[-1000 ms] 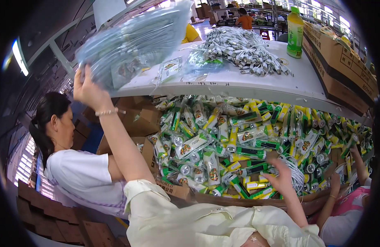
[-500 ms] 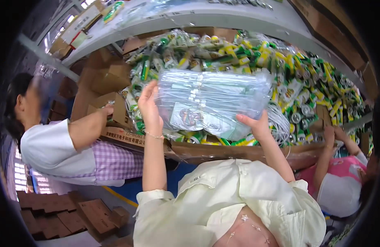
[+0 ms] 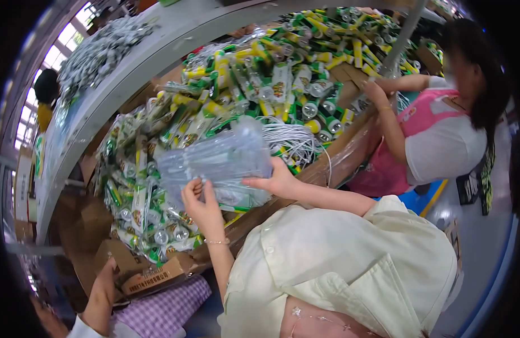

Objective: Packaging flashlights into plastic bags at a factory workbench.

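A clear plastic bag (image 3: 215, 160) with rows of thin, pale cables inside lies flat between my hands, above a heap of green, yellow and clear packaged items (image 3: 282, 79). My right hand (image 3: 278, 178) grips its right end, thumb on top and the other fingers hidden underneath. At the near edge, the fingers of my left hand (image 3: 202, 205) are curled and pinch the plastic. Just beyond the right end of the bag, a loose coil of white cable (image 3: 288, 139) rests on the heap.
A cardboard wall (image 3: 350, 152) borders the heap on my side. A grey shelf edge (image 3: 108, 90) arches over the far left. One co-worker's hand (image 3: 105, 281) is at a cardboard box (image 3: 158, 276) at lower left; another person in a pink apron (image 3: 420, 121) works at right.
The view has swung to the right, so the bag appears farther left and tilted. My left hand has shifted from the bag's left end to its near edge, fingers now curled.
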Demonstrator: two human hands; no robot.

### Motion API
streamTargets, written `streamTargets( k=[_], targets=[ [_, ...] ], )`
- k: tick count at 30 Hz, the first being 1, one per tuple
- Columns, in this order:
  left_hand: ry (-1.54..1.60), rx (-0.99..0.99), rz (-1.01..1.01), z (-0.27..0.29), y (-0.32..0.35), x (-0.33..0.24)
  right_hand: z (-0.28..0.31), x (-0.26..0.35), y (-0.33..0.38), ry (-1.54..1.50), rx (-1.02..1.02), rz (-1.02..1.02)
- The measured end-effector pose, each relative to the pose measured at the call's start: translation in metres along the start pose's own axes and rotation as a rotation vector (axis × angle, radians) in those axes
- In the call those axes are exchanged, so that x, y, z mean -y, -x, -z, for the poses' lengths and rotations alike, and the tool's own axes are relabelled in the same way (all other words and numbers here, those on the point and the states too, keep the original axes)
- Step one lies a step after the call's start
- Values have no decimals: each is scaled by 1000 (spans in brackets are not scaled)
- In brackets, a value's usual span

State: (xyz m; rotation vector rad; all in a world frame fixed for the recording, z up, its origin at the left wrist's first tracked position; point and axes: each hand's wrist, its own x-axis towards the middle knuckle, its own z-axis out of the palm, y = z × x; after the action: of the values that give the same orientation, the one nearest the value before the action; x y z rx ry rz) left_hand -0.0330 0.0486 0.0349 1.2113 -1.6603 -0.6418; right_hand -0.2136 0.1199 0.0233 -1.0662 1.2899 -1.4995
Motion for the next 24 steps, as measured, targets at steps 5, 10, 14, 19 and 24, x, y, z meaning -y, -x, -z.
streamTargets(
  k=[5, 10, 14, 19, 24],
  targets=[
    [717, 307, 379, 11, 4, -12, 9, 2, 1, 82, 28, -31],
    [791, 214, 396, 58, -1, 46, 31, 7, -4, -97, 19, -70],
    [675, -240, 415, 109, -9, 73, 51, 23, -9, -12, -26, -269],
    [725, -282, 445, 140, -16, 101, 82, 24, -13, -30, -23, -265],
    [637, -256, 508, 119, -22, 87, 82, 9, -29, -279, -75, -396]
  ],
)
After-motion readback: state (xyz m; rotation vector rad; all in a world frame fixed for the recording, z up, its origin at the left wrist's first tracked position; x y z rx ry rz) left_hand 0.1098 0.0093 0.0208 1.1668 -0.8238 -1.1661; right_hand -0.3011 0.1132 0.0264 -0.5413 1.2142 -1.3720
